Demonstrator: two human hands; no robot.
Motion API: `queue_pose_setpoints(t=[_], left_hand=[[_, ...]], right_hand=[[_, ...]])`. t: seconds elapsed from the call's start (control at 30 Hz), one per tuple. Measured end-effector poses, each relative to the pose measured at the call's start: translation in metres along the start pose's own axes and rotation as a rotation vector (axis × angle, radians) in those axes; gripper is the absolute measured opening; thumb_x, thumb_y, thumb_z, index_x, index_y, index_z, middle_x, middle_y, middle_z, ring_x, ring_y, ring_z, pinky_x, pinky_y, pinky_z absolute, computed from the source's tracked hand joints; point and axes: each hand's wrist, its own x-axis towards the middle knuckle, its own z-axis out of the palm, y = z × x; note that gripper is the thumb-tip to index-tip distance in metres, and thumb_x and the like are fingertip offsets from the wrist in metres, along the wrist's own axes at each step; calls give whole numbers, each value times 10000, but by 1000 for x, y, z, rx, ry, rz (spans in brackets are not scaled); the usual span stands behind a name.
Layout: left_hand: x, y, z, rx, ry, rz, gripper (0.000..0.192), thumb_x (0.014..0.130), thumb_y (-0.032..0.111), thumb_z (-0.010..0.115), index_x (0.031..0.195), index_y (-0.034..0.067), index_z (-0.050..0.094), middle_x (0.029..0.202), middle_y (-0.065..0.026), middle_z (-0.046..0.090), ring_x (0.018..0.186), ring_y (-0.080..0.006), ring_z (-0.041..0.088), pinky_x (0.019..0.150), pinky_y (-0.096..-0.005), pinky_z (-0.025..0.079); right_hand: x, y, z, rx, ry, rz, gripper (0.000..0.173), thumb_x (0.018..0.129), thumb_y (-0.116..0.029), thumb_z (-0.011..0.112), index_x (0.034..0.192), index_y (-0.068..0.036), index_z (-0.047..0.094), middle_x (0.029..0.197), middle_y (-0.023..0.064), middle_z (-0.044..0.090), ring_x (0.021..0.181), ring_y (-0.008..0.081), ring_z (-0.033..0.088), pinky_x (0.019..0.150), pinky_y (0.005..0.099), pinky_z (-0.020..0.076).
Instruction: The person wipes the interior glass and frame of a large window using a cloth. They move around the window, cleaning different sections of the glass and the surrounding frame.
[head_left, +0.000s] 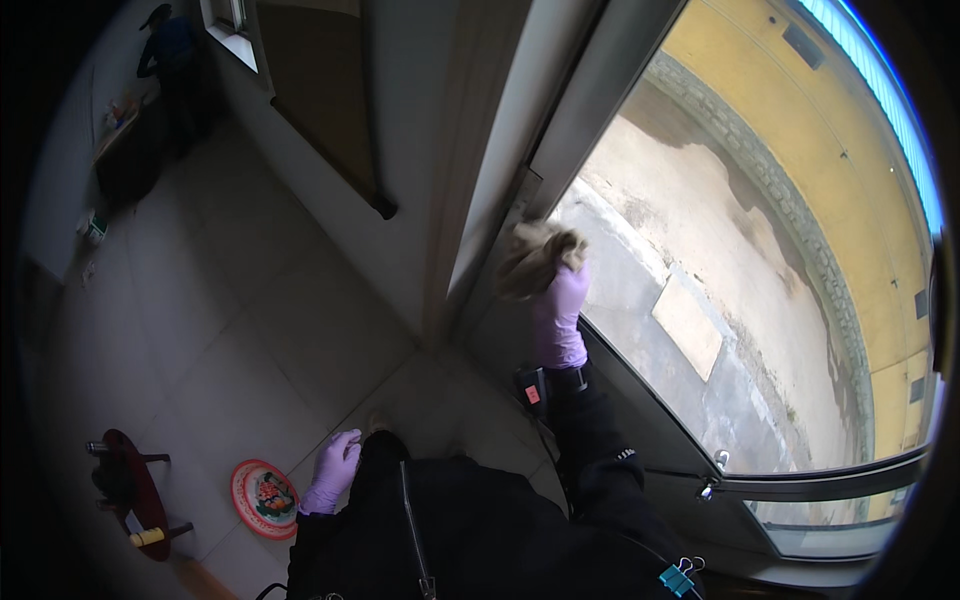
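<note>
My right hand (564, 300), in a purple glove, is closed around a bunched beige-brown cloth (529, 259). The cloth is blurred and lies over the dark frame (536, 184) at the side of a large glass pane; whether it touches the frame I cannot tell. My left hand (334, 469), gloved the same way, hangs low beside my black jacket (465, 525). Its fingers are loosely bent and I see nothing in them. Below and left of that hand, a round red-rimmed tray (240, 491) with a colourful picture rests on the tiled floor (300, 367).
A dark red stool (142, 487) at the lower left carries a yellow tube-shaped item (146, 537) and other things. A metal handle (705, 491) juts from the frame at right. Far left, another person (169, 60) stands by a dark table (124, 161). A tub (94, 227) is near the wall.
</note>
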Motion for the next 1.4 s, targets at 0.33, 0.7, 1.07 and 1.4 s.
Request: queue_pose_setpoints(t=[0.33, 0.7, 1.07, 1.4], left_hand=[[33, -37, -43, -432, 154, -15, 269, 962, 24, 576, 1226, -22, 604, 1134, -120, 696, 1065, -179, 669, 915, -284, 517], [36, -65, -59, -381, 203, 23, 266, 951, 25, 590, 1215, -5, 611, 1110, -131, 707, 1036, -191, 684, 904, -290, 523], [58, -86, -61, -390, 103, -55, 262, 934, 11, 607, 1195, 0, 622, 1124, -129, 701, 1020, -211, 692, 897, -298, 543], [66, -116, -67, -458, 174, 38, 271, 951, -4, 581, 1221, -4, 606, 1123, -128, 698, 1033, -188, 682, 907, -280, 527]], right_hand=[[81, -39, 211, -884, -247, -1085, 818, 928, -412, 555, 1538, 10, 210, 1575, 272, 241, 1467, 416, 233, 1194, 484, 208], [-22, 147, 72, -678, -158, -429, 988, 793, -207, 744, 1564, -69, 141, 1596, 225, 161, 1481, 376, 183, 1212, 423, 173], [-12, 92, 126, -872, -53, -650, 911, 783, -109, 756, 1531, -65, 239, 1521, 185, 268, 1411, 351, 290, 1148, 446, 301], [-55, 146, 80, -983, -158, -429, 986, 698, -84, 758, 1529, -62, 228, 1610, 188, 145, 1472, 336, 226, 1178, 419, 265]])
